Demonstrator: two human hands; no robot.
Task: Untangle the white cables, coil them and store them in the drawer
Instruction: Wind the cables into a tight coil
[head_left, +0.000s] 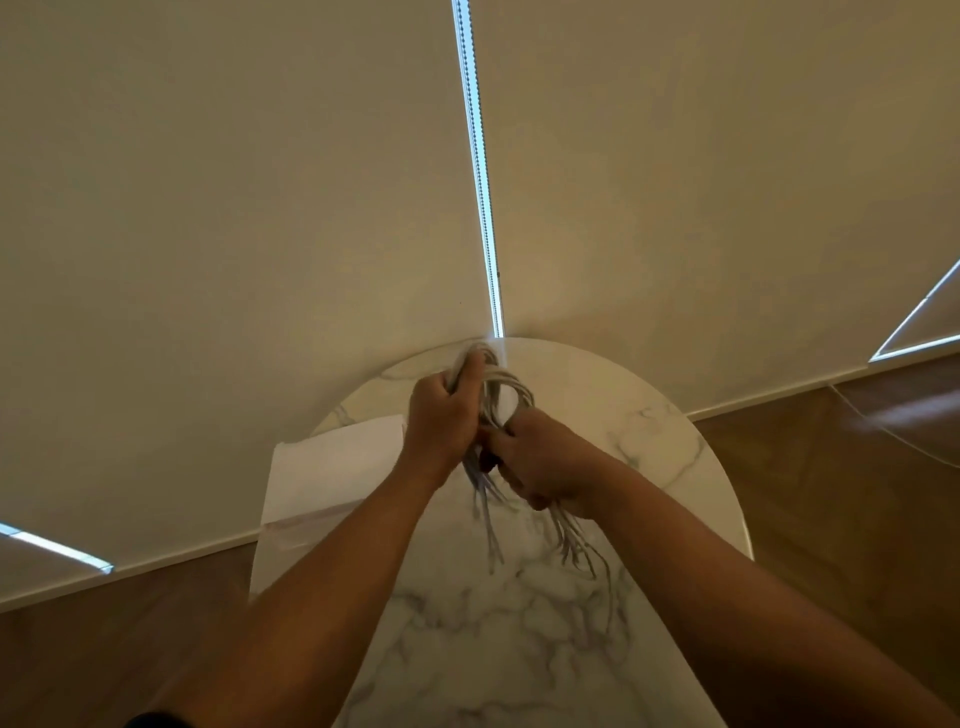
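**Both hands on the cable bundle, above the marble table**

We hold the white cables (503, 391) over the table's far half. Our left hand (441, 423) curls its fingers round the looped top of the bundle. Our right hand (545, 462), touching it at 4 o'clock, grips the strands lower down. Loose ends hang toward 6 o'clock, blurred. The hands hide the bundle's middle.

Table (639, 441): round, glossy, white marble pattern with grey veins. At its 9 o'clock edge is a flat, matte white rectangular object (332, 467).

At 12 o'clock are cream roller blinds (234, 208), with a bead chain (480, 182) in the bright gap between them. Brown wood-look floor (831, 493) at 3 o'clock.
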